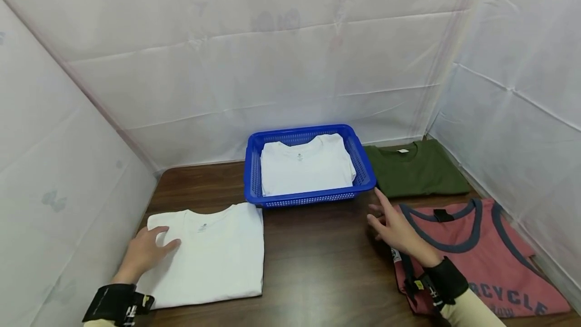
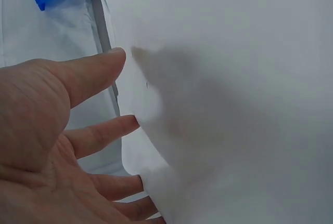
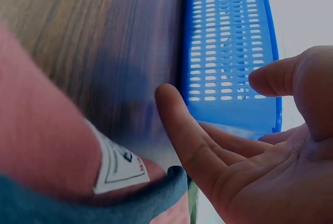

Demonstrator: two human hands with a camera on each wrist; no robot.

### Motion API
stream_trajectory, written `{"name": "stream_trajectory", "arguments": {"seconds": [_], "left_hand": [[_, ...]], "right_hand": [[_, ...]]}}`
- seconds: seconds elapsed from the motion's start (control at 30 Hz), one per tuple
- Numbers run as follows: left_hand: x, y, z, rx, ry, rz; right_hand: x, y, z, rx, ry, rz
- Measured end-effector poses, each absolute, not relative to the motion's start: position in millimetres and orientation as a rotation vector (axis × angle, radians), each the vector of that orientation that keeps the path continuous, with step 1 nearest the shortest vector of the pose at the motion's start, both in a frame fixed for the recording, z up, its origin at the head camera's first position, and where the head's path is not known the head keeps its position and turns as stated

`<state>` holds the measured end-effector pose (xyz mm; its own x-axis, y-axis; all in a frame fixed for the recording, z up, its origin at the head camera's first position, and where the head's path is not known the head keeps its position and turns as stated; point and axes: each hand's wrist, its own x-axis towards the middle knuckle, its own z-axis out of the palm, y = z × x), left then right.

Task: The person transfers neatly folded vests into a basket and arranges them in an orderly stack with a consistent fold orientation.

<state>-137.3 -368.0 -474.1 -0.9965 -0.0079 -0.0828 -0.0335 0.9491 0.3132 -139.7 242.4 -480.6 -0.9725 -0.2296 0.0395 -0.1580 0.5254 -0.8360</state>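
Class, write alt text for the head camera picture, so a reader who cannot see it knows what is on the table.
A person's left hand rests on a folded white shirt while the right hand hovers open over a pink shirt on a brown table. Behind them, a blue basket holds another white shirt, with a green shirt beside it.

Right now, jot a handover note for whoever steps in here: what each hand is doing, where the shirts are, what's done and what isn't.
Left hand: open, resting flat on the folded white shirt at the table's front left.
Right hand: open, holding nothing, above the neck of the pink shirt, fingers pointing toward the blue basket.
Done: one folded white shirt lies in the basket at the middle rear.
Left: three shirts are outside it, the white one under the left hand, the pink one lying at front right, and the folded green shirt right of the basket.
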Motion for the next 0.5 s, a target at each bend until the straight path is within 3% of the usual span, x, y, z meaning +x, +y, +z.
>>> {"name": "stream_trajectory", "arguments": {"seconds": [0.5], "left_hand": [[-128, -339, -467, -0.042, 2.948, 0.592]], "right_hand": [[-133, 226, -479, -0.341, 2.631, -1.337]]}}
